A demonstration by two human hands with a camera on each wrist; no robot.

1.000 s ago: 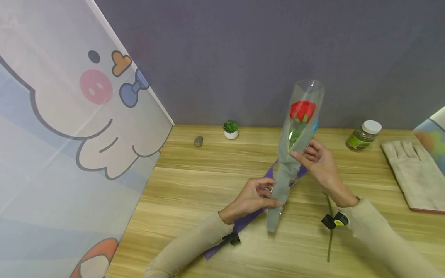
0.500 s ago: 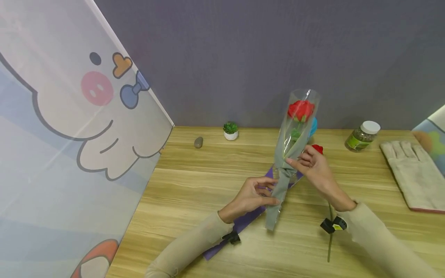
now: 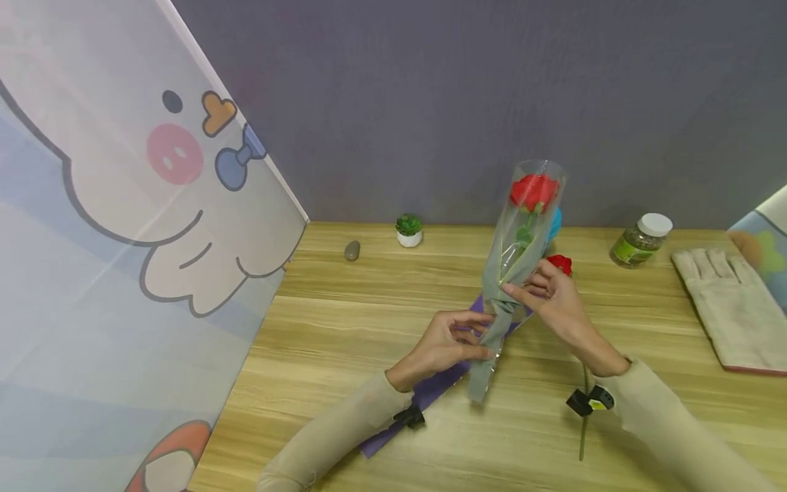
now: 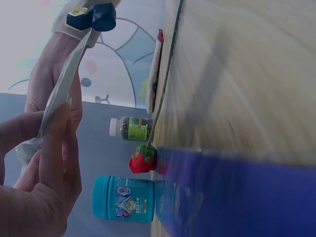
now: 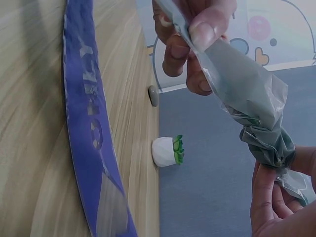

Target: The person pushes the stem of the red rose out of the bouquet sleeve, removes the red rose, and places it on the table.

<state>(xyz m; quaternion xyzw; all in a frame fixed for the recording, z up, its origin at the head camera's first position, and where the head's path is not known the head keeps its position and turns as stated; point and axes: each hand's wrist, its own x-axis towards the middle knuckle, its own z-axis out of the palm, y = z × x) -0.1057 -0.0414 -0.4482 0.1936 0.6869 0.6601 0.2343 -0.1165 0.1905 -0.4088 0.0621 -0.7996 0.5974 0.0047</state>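
In the head view, a red rose (image 3: 533,193) stands in a clear and grey flower sleeve (image 3: 495,275), held tilted above the table. My left hand (image 3: 444,346) pinches the sleeve's narrow lower end between thumb and fingers. Higher up, just above a crumpled, gathered stretch, my right hand (image 3: 561,305) grips the sleeve. The right wrist view shows this bunched grey wrap (image 5: 266,140) close up. Beneath lies a flat purple flower sleeve (image 3: 439,389) with clear cut-out patterns. The rose's stem is hidden inside the grey part.
A loose red rose (image 4: 143,159) lies on the table, near a turquoise jar (image 4: 129,198). At the back stand a small potted succulent (image 3: 408,231) and a white-lidded jar (image 3: 641,240), with a grey stone (image 3: 352,251) at left. Work gloves (image 3: 734,311) lie at right.
The wrapped rose has come down slightly and left with my right hand. The sleeve has crumpled between my hands. The loose rose and more of the turquoise jar have come into view.
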